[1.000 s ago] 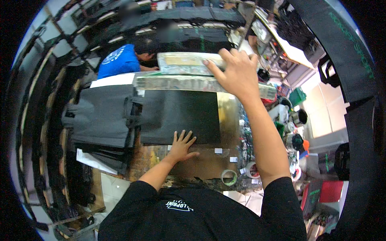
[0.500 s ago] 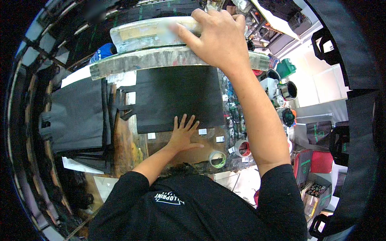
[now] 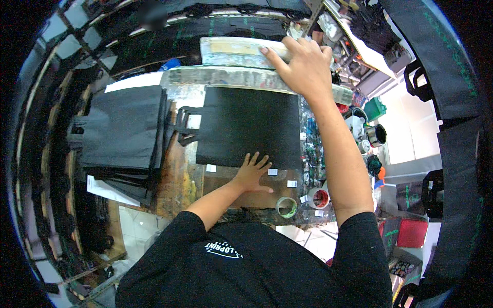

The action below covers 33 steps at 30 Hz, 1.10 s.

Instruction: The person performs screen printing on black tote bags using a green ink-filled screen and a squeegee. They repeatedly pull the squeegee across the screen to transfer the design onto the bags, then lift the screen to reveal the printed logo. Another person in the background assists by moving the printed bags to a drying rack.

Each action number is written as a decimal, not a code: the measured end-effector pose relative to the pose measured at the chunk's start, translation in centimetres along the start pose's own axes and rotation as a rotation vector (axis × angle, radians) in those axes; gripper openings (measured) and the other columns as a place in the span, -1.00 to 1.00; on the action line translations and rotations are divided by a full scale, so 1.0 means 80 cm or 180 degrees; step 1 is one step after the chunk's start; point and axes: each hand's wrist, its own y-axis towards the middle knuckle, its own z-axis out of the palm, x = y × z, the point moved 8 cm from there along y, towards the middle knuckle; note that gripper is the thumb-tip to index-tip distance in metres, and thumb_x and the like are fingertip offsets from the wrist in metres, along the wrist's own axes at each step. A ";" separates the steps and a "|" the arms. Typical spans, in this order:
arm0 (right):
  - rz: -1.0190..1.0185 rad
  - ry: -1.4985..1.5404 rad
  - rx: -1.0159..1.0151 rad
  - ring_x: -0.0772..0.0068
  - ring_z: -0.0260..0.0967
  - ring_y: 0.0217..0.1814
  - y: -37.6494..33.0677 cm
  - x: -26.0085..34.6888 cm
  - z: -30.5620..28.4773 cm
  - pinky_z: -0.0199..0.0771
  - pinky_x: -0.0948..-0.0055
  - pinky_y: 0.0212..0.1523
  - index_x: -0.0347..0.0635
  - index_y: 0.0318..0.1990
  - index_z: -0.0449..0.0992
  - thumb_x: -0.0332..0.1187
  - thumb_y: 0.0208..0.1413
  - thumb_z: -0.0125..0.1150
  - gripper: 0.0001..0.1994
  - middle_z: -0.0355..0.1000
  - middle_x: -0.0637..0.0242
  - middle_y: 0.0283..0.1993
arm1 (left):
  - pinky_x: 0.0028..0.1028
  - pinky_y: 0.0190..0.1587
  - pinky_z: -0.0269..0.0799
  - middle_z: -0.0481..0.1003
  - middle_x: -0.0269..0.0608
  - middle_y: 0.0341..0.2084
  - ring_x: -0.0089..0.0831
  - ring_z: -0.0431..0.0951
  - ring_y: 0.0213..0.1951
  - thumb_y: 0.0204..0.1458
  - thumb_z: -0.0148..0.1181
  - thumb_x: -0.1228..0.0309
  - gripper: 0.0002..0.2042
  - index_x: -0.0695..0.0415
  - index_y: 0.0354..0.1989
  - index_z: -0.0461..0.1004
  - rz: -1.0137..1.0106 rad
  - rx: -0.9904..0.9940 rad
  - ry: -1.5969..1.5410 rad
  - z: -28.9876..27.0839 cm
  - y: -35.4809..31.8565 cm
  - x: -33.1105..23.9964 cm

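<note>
Your right hand [image 3: 306,65] has stayed on the long, paint-smeared wooden squeegee [image 3: 241,51], grip grasping it beyond the flat black fabric bag [image 3: 249,126]; your left hand [image 3: 251,173] presses the bag's near edge, fingers spread.

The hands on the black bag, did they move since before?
Hardly. The right hand stays on the long paint-smeared frame at the far edge of the table, and the left hand still presses flat on the near edge of the black bag. Only the head camera shifted.
</note>
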 end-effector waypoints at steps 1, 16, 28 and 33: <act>0.0010 -0.0023 -0.0005 0.03 0.52 0.01 0.000 0.000 -0.002 0.23 -0.10 0.08 -0.12 -0.19 0.66 0.36 0.25 0.10 -0.36 0.59 0.11 -0.19 | 0.27 0.57 -0.22 0.10 0.03 0.59 0.30 -0.06 0.59 -0.11 -0.04 -0.69 0.22 0.10 0.54 0.26 0.0017 0.0093 -0.0080 -0.003 0.002 0.002; -0.0103 0.0217 0.1765 0.06 0.39 0.19 -0.244 0.036 0.094 0.20 -0.10 0.15 0.01 0.24 0.39 -0.21 -0.06 0.60 -0.31 0.44 0.21 0.03 | 0.08 0.39 0.39 0.21 0.27 0.43 0.07 0.42 0.36 0.15 -0.23 -0.59 0.12 0.14 0.60 -0.11 -0.1661 -0.2240 -0.6577 -0.173 -0.186 0.080; -0.0058 0.0308 0.2177 0.14 0.37 0.11 -0.356 0.053 0.156 0.21 -0.09 0.11 0.05 0.17 0.44 -0.29 -0.06 0.55 -0.41 0.42 0.26 -0.04 | -0.04 0.38 0.42 0.28 0.38 0.37 0.11 0.43 0.35 0.20 -0.29 -0.56 0.14 0.24 0.61 -0.24 -0.3033 -0.1552 -0.6430 -0.010 -0.209 0.113; -0.0015 0.0177 0.1790 0.15 0.35 0.08 -0.325 0.047 0.200 0.19 -0.02 0.12 0.04 0.05 0.45 -0.38 -0.18 0.58 -0.42 0.37 0.29 -0.10 | 0.00 0.40 0.40 0.16 0.36 0.45 0.14 0.37 0.40 0.26 -0.27 -0.50 0.06 0.18 0.62 -0.28 -0.2724 -0.1428 -0.6602 0.026 -0.221 0.123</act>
